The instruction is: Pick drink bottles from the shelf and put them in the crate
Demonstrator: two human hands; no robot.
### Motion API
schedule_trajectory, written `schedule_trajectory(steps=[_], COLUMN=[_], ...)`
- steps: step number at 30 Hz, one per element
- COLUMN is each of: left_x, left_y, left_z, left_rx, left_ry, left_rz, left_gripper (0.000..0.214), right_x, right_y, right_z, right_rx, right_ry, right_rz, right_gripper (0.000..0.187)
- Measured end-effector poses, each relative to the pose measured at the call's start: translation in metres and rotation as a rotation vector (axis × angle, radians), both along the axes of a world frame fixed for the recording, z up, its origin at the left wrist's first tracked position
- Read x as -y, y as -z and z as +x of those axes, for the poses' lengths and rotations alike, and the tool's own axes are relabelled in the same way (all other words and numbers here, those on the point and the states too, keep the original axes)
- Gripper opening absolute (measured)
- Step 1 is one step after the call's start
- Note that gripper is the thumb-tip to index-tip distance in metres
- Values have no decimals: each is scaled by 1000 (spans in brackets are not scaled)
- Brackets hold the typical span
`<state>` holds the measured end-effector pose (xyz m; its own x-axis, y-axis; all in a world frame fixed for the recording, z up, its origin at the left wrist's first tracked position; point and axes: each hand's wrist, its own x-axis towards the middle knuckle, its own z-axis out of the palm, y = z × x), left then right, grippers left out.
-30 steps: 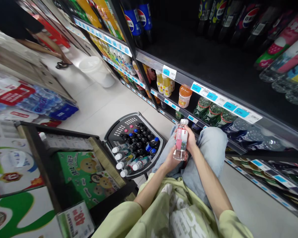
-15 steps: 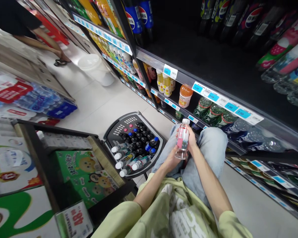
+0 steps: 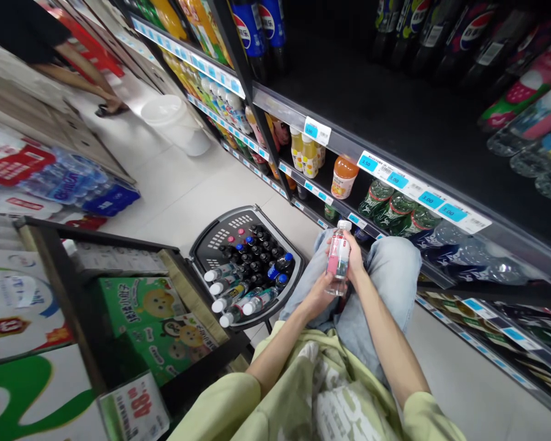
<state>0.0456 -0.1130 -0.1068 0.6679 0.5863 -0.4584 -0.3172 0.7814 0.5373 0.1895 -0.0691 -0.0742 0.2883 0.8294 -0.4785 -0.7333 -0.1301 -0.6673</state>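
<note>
Upright above my knees is a clear plastic drink bottle [image 3: 338, 257] with a white cap and a pink and white label. My left hand [image 3: 320, 293] grips it low on its left side, with the fingers partly hidden behind it. Higher up, my right hand [image 3: 355, 252] wraps its right side. To the left of my legs stands a dark shopping basket [image 3: 220, 236] on the floor. Packed in it are several dark bottles [image 3: 257, 254] and several clear bottles [image 3: 232, 297] with white caps.
A drinks shelf [image 3: 312, 101] with price tags runs along the right, holding green soda bottles [image 3: 380, 197] and an orange bottle [image 3: 343, 176]. A white bucket [image 3: 168, 116] stands on the floor near a walking person [image 3: 73, 67]. Green boxes [image 3: 142, 306] fill a rack at left.
Both hands keep hold of the bottle in nearly the same place. The view has shifted very slightly. The person at upper left shows little movement.
</note>
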Motion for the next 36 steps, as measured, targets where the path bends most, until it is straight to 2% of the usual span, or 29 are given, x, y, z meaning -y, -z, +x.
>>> schedule_trajectory(steps=[4, 11, 15, 19, 24, 27, 30, 36], left_x=[2, 4, 2, 1, 3, 5, 7, 8], left_y=[-1, -9, -14, -9, -3, -3, -4, -3], left_z=[-1, -4, -5, -7, -6, -5, -4, 1], left_rx=[39, 59, 74, 58, 24, 23, -13, -186], left_ry=[8, 10, 56, 98, 90, 78, 34, -11], left_rz=[48, 62, 67, 64, 51, 71, 98, 182], left_gripper=[65, 55, 64, 66, 71, 64, 62, 80], right_x=[-1, 2, 3, 3, 3, 3, 2, 3], right_y=[0, 0, -5, -11, -13, -11, -10, -7], right_z=[0, 1, -2, -5, -4, -2, -1, 1], right_rx=[-9, 43, 73, 15, -58, -56, -25, 82], right_ry=[-3, -63, -52, -40, -73, -81, -64, -2], right_rz=[-21, 6, 14, 71, 100, 92, 91, 81], right_gripper=[46, 44, 47, 49, 46, 48, 49, 58])
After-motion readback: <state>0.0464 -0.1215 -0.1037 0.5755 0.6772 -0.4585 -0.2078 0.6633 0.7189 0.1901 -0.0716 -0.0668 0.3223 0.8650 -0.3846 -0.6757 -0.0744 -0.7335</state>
